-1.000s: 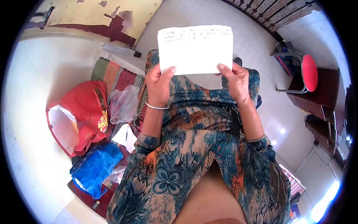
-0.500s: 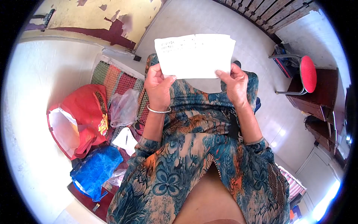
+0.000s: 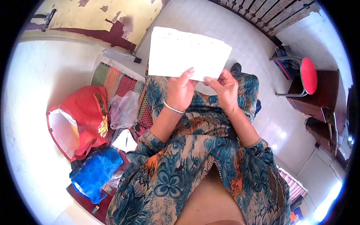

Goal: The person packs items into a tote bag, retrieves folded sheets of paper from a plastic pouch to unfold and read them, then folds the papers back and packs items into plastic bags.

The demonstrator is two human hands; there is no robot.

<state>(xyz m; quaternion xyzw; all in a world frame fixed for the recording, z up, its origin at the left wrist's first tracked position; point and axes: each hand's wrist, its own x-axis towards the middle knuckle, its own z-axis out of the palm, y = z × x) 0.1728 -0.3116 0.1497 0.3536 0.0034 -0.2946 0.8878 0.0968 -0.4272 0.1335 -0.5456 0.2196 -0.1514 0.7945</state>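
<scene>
A white sheet of paper [image 3: 187, 52] with faint writing near its top is held up over my lap, slightly tilted down to the right. My left hand [image 3: 182, 90] pinches its lower edge near the middle, thumb on the front and fingers behind. My right hand [image 3: 225, 90] grips the lower right part, thumb at the bottom edge. A pale bracelet [image 3: 174, 108] circles my left wrist. Under both hands lies the patterned blue and orange dress [image 3: 195, 123] that I wear.
To the left are a red bag [image 3: 84, 105], a clear plastic bag [image 3: 125, 108], a blue plastic bag [image 3: 96, 170] and a white paper [image 3: 124, 141] on the woven-covered seat. On the right stands a red stool [image 3: 309, 76] by a dark wooden cabinet [image 3: 324, 90].
My left hand has slid inward from the paper's left side to its lower middle. My right hand has moved slightly left and down. The paper has shifted left and tilted.
</scene>
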